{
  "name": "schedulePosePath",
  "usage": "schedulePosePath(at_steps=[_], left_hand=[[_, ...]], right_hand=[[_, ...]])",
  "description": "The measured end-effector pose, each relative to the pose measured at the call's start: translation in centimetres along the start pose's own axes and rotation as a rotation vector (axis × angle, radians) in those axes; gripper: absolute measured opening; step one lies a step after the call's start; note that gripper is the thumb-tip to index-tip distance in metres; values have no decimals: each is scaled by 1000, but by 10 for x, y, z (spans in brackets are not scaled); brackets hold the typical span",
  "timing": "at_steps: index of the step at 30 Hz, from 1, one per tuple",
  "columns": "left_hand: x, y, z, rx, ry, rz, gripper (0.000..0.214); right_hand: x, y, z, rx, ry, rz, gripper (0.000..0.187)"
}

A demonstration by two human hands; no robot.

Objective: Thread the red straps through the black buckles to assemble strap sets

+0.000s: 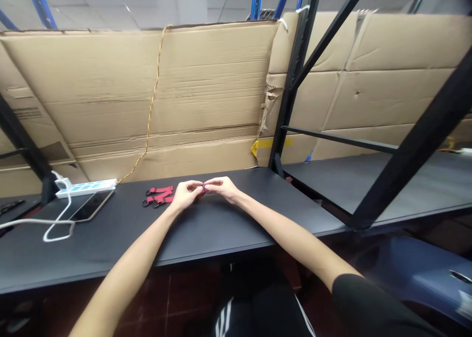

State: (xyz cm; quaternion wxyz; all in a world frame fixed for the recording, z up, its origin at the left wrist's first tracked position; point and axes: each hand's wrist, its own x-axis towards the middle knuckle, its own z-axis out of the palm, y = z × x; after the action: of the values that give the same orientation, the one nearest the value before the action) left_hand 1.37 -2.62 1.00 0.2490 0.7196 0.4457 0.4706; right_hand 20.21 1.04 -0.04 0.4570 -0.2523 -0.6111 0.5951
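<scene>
My left hand [186,193] and my right hand [222,186] meet above the black table [228,229], fingertips pinched together on a small red strap with a dark ring [203,188]. Both hands are closed on it. Just left of my left hand lie two or three more red straps with black metal rings [158,196], flat on the table top.
A white power strip [86,187] with a white cable [55,226] and a phone [91,205] lie at the table's left. Cardboard sheets [206,91] wall off the back. A black metal rack frame [291,91] stands at right, with another shelf [368,184] behind it.
</scene>
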Motion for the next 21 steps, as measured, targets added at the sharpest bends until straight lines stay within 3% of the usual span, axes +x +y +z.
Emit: schedulePosePath(at_steps=[5,8,15,18,21], left_hand=[[-5,6,4,292,-11,253,42],[-6,9,4,442,-26,298,36],[-4,19,-13,777,-50,221,23],[-2,19,-19,750,-71,175,23],[-2,15,-27,635,-127,86,36]], right_hand=[[1,7,0,6,42,18,38],[3,9,-2,-9,35,29,37],[10,0,-22,-168,169,-60,23],[9,1,-26,-202,156,-18,23],[7,6,-25,-194,62,56,27]])
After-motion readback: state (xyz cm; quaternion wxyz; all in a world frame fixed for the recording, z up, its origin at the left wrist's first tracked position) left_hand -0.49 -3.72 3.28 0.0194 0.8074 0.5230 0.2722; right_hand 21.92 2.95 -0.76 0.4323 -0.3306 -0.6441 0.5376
